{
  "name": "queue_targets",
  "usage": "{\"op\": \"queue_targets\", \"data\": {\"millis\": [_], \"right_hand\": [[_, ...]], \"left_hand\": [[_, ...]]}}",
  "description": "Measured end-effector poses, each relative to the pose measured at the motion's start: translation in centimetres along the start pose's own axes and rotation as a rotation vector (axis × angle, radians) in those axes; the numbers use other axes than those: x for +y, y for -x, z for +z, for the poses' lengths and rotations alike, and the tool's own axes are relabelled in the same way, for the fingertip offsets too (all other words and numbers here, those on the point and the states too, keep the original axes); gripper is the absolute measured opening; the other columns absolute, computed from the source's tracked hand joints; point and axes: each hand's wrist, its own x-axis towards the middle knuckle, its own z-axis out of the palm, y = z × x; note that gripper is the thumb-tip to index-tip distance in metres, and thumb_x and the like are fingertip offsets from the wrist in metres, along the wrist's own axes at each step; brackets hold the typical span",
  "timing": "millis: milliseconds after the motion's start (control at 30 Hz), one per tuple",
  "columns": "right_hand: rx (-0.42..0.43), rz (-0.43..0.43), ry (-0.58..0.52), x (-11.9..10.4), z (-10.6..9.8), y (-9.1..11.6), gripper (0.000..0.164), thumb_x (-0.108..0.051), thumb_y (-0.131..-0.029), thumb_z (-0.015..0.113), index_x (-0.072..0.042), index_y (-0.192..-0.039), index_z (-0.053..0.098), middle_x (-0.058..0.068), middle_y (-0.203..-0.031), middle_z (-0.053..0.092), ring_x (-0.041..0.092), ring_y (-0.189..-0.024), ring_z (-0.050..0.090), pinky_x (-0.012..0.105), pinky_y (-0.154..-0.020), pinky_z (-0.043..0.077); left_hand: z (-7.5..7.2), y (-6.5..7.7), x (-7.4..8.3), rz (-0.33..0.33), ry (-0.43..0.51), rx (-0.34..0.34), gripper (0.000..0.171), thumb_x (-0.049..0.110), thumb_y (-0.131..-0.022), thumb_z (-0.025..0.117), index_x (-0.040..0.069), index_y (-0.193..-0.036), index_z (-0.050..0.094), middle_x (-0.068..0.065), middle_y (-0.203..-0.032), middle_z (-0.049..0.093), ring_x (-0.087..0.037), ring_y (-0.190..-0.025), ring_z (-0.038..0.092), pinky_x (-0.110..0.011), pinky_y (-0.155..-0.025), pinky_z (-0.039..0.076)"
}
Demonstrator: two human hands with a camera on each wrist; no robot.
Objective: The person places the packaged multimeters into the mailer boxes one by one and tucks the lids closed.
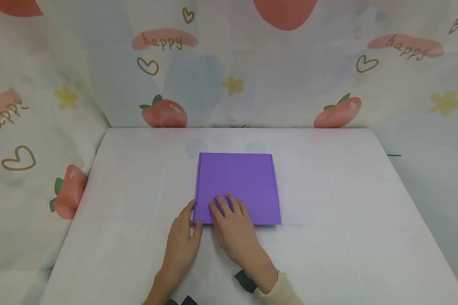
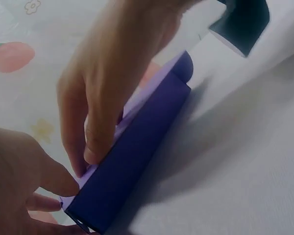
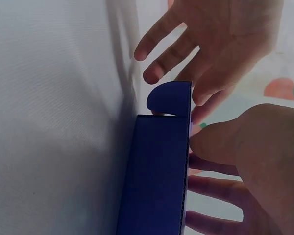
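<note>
A flat purple cardboard box (image 1: pixel 240 182) lies on the white table. My right hand (image 1: pixel 234 231) rests on its lid near the front edge, fingers spread. At the front left corner is my left hand (image 1: pixel 181 241), with its fingers along the left side and its thumb by the front edge. In the right wrist view, a rounded flap (image 3: pixel 170 98) sticks out at the box's end, close to the left hand's fingers. The left wrist view shows the dark front wall (image 2: pixel 132 152) and another rounded flap (image 2: pixel 186 66) at the far end. The box's inside is hidden.
The white tabletop (image 1: pixel 347 190) stretches around the box. A printed cloth (image 1: pixel 229 63) with peaches, hearts and flowers hangs behind and at the left. Dark bands (image 1: pixel 246 281) are worn at the wrists.
</note>
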Motion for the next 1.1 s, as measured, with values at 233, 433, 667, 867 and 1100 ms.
{"op": "queue_targets", "data": {"millis": [233,433,667,867,1100], "right_hand": [[-0.023,0.006,-0.009,-0.1,-0.2,0.0,0.04,-0.023,-0.1,0.07,-0.013,-0.139,0.066,0.009,-0.144,0.063,0.038,-0.137,0.055,0.058,-0.111,0.048],[-0.031,0.005,-0.015,-0.2,-0.3,0.0,0.04,-0.022,-0.1,0.07,-0.013,-0.139,0.066,0.01,-0.144,0.063,0.039,-0.137,0.055,0.059,-0.111,0.048],[-0.041,0.016,-0.019,-0.2,-0.3,0.1,0.041,-0.022,-0.101,0.07,-0.014,-0.141,0.065,0.009,-0.145,0.062,0.038,-0.139,0.054,0.058,-0.112,0.047],[-0.042,-0.009,-0.009,0.1,-0.1,0.2,0.043,-0.024,-0.101,0.07,-0.013,-0.142,0.064,0.009,-0.146,0.062,0.038,-0.139,0.054,0.058,-0.112,0.047],[-0.051,0.019,-0.05,1.5,-0.3,0.3,0.041,-0.024,-0.101,0.068,-0.012,-0.14,0.064,0.01,-0.146,0.062,0.037,-0.139,0.054,0.055,-0.112,0.048]], "left_hand": [[-0.7,-0.4,0.6,-0.048,0.06,-0.047,0.062,0.006,-0.096,0.068,0.006,-0.154,0.046,-0.016,-0.139,0.066,-0.016,-0.087,0.058,-0.025,-0.067,0.041],[-0.6,-0.4,0.8,-0.069,0.053,-0.031,0.061,0.004,-0.095,0.07,0.007,-0.153,0.048,-0.017,-0.141,0.067,-0.021,-0.093,0.064,-0.027,-0.067,0.043],[-0.6,-0.3,0.9,-0.047,-0.001,0.006,0.06,0.004,-0.093,0.072,0.005,-0.15,0.052,-0.016,-0.132,0.072,-0.025,-0.096,0.067,-0.034,-0.075,0.046],[-0.9,-0.7,0.8,-0.043,-0.02,0.01,0.054,0.007,-0.095,0.07,0.008,-0.146,0.055,-0.013,-0.128,0.074,-0.027,-0.099,0.068,-0.042,-0.079,0.05],[-1.6,-1.8,0.2,0.031,-0.122,0.028,0.041,0.01,-0.097,0.068,0.009,-0.138,0.063,-0.008,-0.125,0.075,-0.03,-0.102,0.067,-0.046,-0.084,0.05]]}}
